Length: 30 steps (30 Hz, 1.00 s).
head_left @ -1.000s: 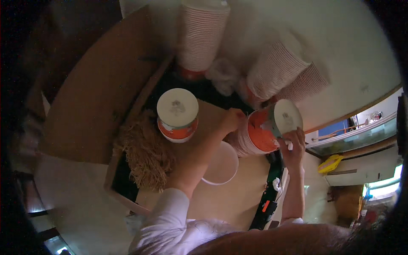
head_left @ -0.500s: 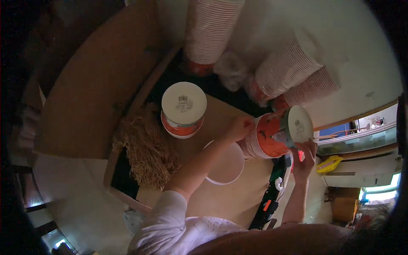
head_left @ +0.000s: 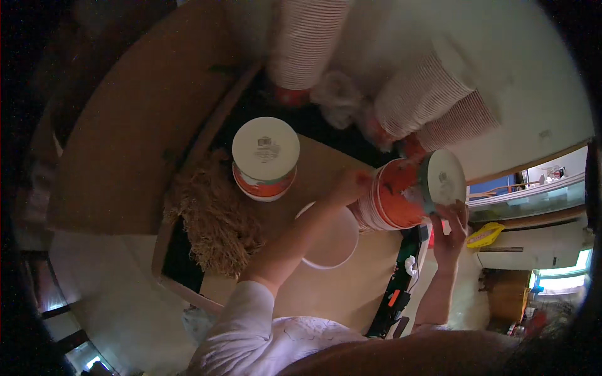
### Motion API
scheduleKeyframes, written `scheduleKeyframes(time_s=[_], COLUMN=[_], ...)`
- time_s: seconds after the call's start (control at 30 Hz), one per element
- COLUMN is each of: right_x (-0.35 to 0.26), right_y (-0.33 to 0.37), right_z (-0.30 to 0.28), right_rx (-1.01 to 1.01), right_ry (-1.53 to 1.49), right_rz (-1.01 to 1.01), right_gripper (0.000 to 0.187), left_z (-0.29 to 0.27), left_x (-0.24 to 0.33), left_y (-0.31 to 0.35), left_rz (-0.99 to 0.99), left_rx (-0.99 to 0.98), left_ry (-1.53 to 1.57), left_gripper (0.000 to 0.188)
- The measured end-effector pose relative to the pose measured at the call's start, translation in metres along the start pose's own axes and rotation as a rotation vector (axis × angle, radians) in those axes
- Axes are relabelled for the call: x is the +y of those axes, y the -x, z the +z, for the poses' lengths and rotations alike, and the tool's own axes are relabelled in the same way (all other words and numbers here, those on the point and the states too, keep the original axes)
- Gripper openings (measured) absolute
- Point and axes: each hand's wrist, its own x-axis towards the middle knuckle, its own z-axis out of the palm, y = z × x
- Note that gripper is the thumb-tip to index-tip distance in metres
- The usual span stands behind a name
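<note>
A nested stack of orange paper buckets (head_left: 401, 197) lies on its side between my hands. Its pale, closed base points right and its rims face left. My left hand (head_left: 350, 188) grips the stack at the rim end, its fingers blurred. Fingers and thumb of my right hand (head_left: 450, 235) hold the end bucket at its base edge. Below my left forearm is an open white bucket (head_left: 332, 241), its inside showing. Further left, an upside-down bucket (head_left: 266, 148) rests on another one, with its white base up.
Tangled brown fibre (head_left: 216, 222) lies on the table's left side. Tall wrapped bucket stacks (head_left: 307, 47) and leaning stacks (head_left: 426, 94) stand at the back, beside crumpled clear plastic (head_left: 337, 100). An orange-and-black tool (head_left: 394, 298) lies at the right edge.
The end bucket has shifted slightly right with my right hand, and the rims beside it look more spread. My left hand stays at the rims. The view has shifted a little.
</note>
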Motion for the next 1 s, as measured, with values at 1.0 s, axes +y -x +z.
scheduleKeyframes(time_s=[1.0], right_x=[-0.036], right_y=[0.11], right_z=[0.076], right_rx=[-0.15], right_ry=[-0.384], right_rz=[0.195], right_gripper=[0.032], left_z=[-0.092], left_x=[0.077], left_y=[0.244], left_rz=[-0.384], left_rx=[0.465], left_ry=[-0.427], left_gripper=[0.014])
